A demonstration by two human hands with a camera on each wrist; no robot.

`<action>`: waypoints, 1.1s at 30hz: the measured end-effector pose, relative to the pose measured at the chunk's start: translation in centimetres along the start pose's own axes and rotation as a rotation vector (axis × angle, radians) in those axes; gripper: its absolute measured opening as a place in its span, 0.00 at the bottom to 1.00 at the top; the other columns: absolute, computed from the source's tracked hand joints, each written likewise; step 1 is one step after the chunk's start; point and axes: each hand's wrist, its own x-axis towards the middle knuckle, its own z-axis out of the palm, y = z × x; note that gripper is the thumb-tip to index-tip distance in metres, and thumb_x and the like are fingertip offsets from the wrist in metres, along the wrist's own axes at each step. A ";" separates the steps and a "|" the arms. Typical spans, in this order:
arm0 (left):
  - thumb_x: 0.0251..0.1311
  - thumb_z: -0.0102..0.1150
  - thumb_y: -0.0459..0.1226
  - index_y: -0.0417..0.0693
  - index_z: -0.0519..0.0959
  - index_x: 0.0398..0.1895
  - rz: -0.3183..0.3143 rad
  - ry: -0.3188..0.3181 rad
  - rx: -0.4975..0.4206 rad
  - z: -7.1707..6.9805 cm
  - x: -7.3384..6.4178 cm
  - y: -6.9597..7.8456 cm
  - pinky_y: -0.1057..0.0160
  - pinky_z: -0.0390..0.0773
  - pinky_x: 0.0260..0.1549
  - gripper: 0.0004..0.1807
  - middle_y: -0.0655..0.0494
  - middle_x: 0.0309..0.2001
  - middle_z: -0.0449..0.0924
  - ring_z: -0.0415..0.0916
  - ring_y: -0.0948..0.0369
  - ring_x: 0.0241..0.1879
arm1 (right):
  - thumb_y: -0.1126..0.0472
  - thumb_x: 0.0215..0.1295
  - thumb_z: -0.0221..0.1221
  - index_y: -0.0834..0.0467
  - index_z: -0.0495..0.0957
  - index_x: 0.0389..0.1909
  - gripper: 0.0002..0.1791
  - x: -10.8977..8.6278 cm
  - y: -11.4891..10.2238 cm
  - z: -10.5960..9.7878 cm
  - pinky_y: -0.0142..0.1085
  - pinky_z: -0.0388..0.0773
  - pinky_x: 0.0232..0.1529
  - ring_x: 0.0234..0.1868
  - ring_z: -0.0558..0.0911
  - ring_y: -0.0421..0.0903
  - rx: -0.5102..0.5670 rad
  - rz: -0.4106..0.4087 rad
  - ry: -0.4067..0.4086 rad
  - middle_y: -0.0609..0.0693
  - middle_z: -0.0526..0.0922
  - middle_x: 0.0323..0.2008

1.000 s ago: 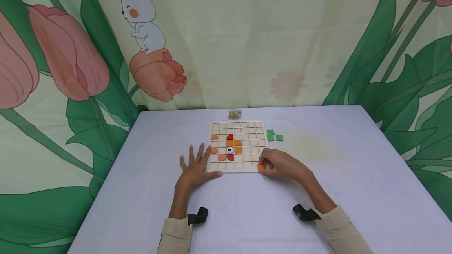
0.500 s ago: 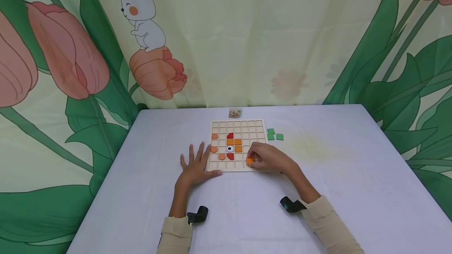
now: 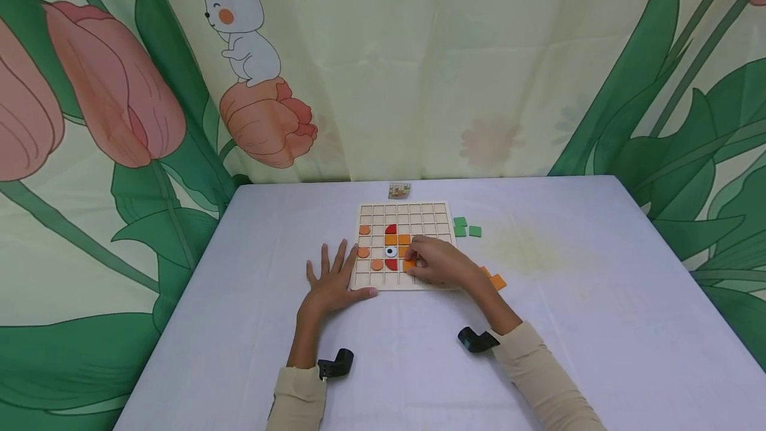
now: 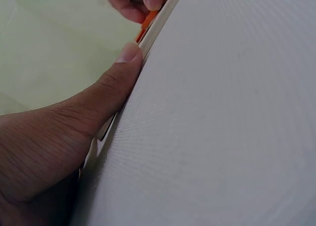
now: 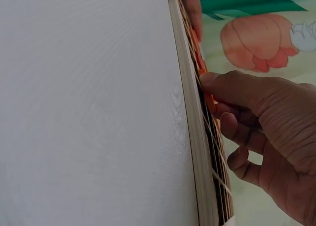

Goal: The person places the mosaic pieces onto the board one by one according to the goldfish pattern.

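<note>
A square wooden grid board point(image 3: 427, 278) lies on the table, holding orange squares point(image 3: 391, 239), salmon discs point(image 3: 377, 265), red quarter-round tiles point(image 3: 391, 229) and a tile with an eye point(image 3: 391, 252). My right hand point(image 3: 443, 262) pinches an orange square tile point(image 3: 409, 265) between thumb and fingers, right beside the lower red piece. In the right wrist view the thumb point(image 5: 232, 85) presses on that tile at the board. My left hand point(image 3: 331, 288) is spread at the board's left side, its thumb point(image 4: 116, 82) along the near edge.
Several green square tiles point(image 3: 460, 231) lie right of the board. More orange tiles point(image 3: 498, 282) lie on the table by the right wrist, partly hidden by it. A small patterned card or packet point(image 3: 399, 191) sits behind the board. A printed curtain point(image 3: 383, 85) hangs at the table's back edge.
My right hand has moved left across the board with the orange tile, from the near right corner to beside the lower red piece. Orange tiles near the right wrist came into view. The left hand stays put.
</note>
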 end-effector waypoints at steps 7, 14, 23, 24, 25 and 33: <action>0.48 0.61 0.69 0.59 0.45 0.79 -0.002 0.003 0.008 0.1 0.1 -0.2 0.29 0.27 0.63 0.60 0.51 0.79 0.34 0.19 0.41 0.75 | 0.54 0.62 0.67 0.56 0.82 0.43 0.12 0.4 -0.2 0.1 0.31 0.73 0.35 0.32 0.72 0.39 -0.018 -0.024 0.007 0.43 0.76 0.38; 0.48 0.61 0.70 0.60 0.44 0.79 -0.004 -0.009 0.009 0.1 0.2 -0.1 0.29 0.27 0.63 0.60 0.52 0.79 0.33 0.18 0.42 0.74 | 0.54 0.62 0.67 0.56 0.82 0.43 0.13 0.6 0.0 0.6 0.32 0.75 0.41 0.36 0.74 0.39 -0.016 -0.041 0.022 0.44 0.76 0.40; 0.48 0.61 0.70 0.60 0.45 0.79 -0.002 -0.007 0.007 0.1 0.3 -0.2 0.29 0.26 0.63 0.60 0.52 0.79 0.33 0.18 0.42 0.74 | 0.54 0.61 0.68 0.57 0.82 0.43 0.14 0.4 -0.1 0.4 0.34 0.76 0.41 0.36 0.75 0.40 -0.007 -0.052 0.035 0.45 0.77 0.40; 0.48 0.61 0.70 0.60 0.45 0.79 -0.003 -0.009 0.008 0.1 0.3 -0.2 0.29 0.26 0.63 0.60 0.52 0.79 0.33 0.18 0.42 0.74 | 0.54 0.61 0.68 0.57 0.83 0.43 0.13 0.4 -0.1 0.4 0.34 0.76 0.41 0.37 0.75 0.40 -0.006 -0.049 0.032 0.45 0.77 0.41; 0.48 0.61 0.70 0.60 0.44 0.79 -0.004 -0.012 0.009 0.1 0.3 -0.2 0.29 0.26 0.63 0.60 0.52 0.79 0.33 0.18 0.42 0.74 | 0.54 0.61 0.68 0.57 0.83 0.43 0.13 0.4 -0.1 0.4 0.34 0.76 0.41 0.37 0.75 0.40 -0.008 -0.046 0.028 0.45 0.77 0.41; 0.48 0.62 0.69 0.58 0.45 0.79 -0.008 -0.009 0.009 0.1 0.2 0.0 0.29 0.28 0.63 0.60 0.51 0.79 0.34 0.20 0.41 0.75 | 0.53 0.61 0.68 0.55 0.83 0.43 0.13 0.3 -0.1 0.3 0.33 0.76 0.41 0.38 0.75 0.40 -0.005 -0.031 0.022 0.44 0.77 0.40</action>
